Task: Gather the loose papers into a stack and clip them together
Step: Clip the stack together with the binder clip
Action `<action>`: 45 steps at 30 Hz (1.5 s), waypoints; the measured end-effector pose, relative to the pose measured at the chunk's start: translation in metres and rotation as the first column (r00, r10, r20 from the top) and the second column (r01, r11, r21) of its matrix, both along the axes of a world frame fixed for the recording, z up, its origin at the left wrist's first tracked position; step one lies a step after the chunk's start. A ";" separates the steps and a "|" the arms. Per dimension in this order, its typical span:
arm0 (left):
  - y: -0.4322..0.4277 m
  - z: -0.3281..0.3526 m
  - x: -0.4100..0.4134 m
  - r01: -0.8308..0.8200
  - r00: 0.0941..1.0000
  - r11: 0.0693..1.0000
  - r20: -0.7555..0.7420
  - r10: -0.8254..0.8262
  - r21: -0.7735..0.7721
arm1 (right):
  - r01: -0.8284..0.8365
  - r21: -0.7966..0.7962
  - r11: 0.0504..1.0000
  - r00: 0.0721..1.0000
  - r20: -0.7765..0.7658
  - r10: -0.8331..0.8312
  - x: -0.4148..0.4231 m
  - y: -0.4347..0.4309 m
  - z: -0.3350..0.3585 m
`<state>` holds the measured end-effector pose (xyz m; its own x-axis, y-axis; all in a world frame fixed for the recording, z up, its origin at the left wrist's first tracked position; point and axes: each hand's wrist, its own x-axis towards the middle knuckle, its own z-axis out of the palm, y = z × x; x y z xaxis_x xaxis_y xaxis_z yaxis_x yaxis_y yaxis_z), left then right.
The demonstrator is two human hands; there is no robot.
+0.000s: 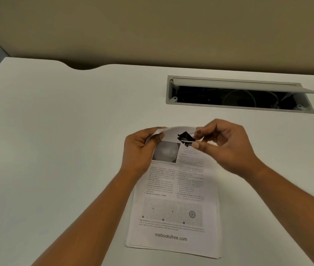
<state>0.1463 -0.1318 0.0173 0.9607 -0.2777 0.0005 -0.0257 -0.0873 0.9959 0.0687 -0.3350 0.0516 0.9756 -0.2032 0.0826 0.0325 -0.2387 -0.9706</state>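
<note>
White tabletop point(75, 131) is being used for one stack of papers point(173, 208), printed "mebooksfree.com". Its far edge is being curled up in the left hand point(139, 150), while one black clip point(186, 139) is being pinched there by the right hand point(227, 144).

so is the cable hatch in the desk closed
No, the cable hatch stands open, its grey lid tipped up at the far edge and the dark well with cables showing beneath it.

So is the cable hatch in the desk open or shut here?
Open: the cable hatch has its grey lid tilted up along the far edge, showing a dark recess with cables inside.
</note>
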 end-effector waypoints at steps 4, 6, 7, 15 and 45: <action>0.002 0.003 -0.004 0.019 1.000 1.000 0.019 -0.019 0.019 | -0.041 -0.194 0.980 0.998 0.041 0.050 0.013 -0.007 0.021; 0.004 0.004 -0.005 0.021 0.999 0.999 0.043 -0.022 0.030 | -0.084 -0.287 0.954 0.994 0.049 0.103 0.018 -0.010 0.028; 0.004 0.004 -0.006 0.021 0.998 0.999 0.052 -0.023 0.034 | -0.105 -0.340 0.935 0.991 0.045 0.127 0.020 -0.012 0.031; 0.005 0.008 -0.008 0.046 0.994 0.997 0.093 -0.052 0.068 | -0.237 -0.583 0.777 0.951 0.023 0.307 0.036 -0.018 0.048; 0.004 0.026 -0.005 0.002 0.999 0.972 -0.052 -0.014 -0.235 | -0.122 -0.221 0.968 0.961 -0.270 0.060 0.017 -0.048 0.021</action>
<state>0.1410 -0.1274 0.0436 0.9589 -0.2834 0.0161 0.0273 0.1487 0.9885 0.0856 -0.3828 0.0726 0.9829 -0.1182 -0.1413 -0.1806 -0.4667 -0.8658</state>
